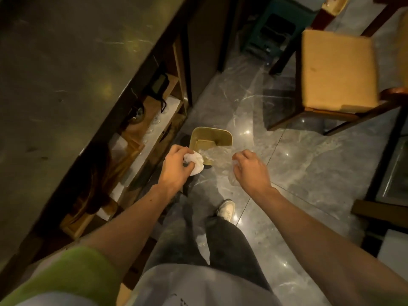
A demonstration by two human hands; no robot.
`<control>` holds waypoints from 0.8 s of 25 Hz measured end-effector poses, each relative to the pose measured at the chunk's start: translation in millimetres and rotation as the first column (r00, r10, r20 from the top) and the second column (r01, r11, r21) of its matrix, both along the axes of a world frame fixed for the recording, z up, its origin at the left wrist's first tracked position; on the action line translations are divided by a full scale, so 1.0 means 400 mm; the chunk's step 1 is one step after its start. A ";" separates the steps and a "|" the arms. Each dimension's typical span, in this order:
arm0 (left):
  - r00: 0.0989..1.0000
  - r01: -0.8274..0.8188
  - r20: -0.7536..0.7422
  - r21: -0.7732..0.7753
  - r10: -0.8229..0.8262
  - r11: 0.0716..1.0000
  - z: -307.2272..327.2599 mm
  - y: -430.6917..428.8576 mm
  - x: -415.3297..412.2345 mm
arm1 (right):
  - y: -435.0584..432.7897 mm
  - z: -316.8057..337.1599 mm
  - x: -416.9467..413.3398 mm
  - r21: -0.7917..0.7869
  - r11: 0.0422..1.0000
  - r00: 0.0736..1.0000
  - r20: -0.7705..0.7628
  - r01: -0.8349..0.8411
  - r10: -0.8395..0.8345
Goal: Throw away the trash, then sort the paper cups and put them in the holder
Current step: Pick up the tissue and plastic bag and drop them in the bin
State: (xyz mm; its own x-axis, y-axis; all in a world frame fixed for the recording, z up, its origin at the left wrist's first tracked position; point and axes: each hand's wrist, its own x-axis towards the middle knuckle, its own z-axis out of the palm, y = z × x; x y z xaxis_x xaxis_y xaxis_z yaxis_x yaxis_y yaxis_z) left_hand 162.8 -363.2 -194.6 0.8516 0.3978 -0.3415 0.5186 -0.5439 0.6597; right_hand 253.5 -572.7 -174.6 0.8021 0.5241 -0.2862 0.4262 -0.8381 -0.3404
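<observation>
Both hands sit at frame centre, over the floor. Our left hand (174, 166) has its fingers (187, 167) clenched around a crumpled white paper wad (195, 163), held just left of the bin's near edge. Our right hand (250, 167) has its fingers curled onto a clear plastic wrap (220, 160), which stretches leftward across the near rim of the trash bin (210, 140). Wrap is translucent, so we cannot tell where its edges end. Bin is a small tan square one, standing on the grey marble floor (298, 164) just above the hands in the frame; the inside looks mostly bare. Dark desk (66, 62) fills the upper left, with open wooden shelves (150, 120) under its edge. Yellow-cushioned chair (337, 69) is at upper right, well apart from the bin. Lower centre shows our dark trousers (229, 246) and one light shoe (226, 209).
</observation>
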 end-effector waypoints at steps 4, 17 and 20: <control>0.990 0.082 -0.116 -0.038 -0.085 0.996 -0.166 0.073 0.111 | 0.089 -0.133 0.066 -0.103 0.981 0.981 -0.091 0.164 -0.173; 0.947 0.046 -0.317 0.015 -0.039 0.999 -0.665 0.079 0.308 | 0.152 -0.702 0.238 -0.158 0.889 0.838 -0.296 0.431 -0.458; 0.955 0.010 -0.297 -0.017 -0.015 1.000 -0.779 0.055 0.346 | 0.148 -0.812 0.288 -0.189 0.855 0.797 -0.309 0.483 -0.519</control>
State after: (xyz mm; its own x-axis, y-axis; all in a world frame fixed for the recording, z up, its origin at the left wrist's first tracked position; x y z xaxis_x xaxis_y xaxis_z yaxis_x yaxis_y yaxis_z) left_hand 301.2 -341.0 -506.3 0.7156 0.3804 -0.5859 0.6857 -0.5426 0.4852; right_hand 368.6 -513.4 -499.6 0.7891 0.0318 -0.6134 -0.1883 -0.9380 -0.2909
